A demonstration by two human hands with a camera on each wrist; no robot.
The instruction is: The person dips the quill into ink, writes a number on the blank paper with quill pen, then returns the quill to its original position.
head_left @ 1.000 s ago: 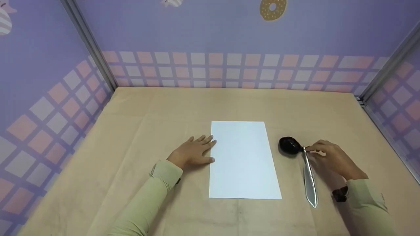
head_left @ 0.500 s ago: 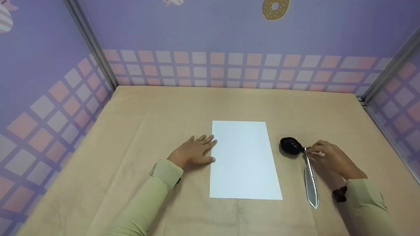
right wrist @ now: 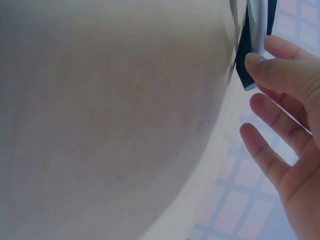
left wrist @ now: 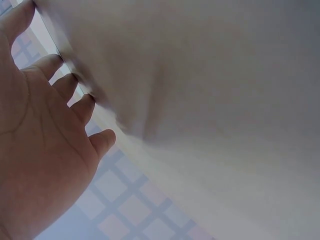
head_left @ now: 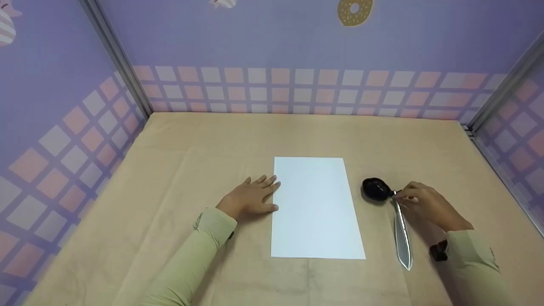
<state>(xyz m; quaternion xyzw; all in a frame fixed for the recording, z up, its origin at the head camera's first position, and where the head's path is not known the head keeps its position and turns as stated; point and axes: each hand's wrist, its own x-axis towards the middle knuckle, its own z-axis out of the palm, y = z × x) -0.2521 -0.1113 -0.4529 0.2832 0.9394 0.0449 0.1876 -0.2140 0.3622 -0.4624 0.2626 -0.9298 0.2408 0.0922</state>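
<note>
A blank white sheet of paper lies flat on the table. My left hand has its fingers spread, with the fingertips and thumb resting on the paper's left edge. To the right of the paper are a glossy black oval thing and a long, silver-edged leaf-shaped piece, which meet at a narrow neck. At that neck, thumb and forefinger of my right hand pinch the silver-edged leaf-shaped piece. In the right wrist view a dark-and-silver end shows at the thumb, while the other fingers stay extended; its kind I cannot tell.
A beige cloth covers the table. Purple walls with pink and white checks stand behind and at both sides, joined by grey metal posts. A black band sits at my right wrist.
</note>
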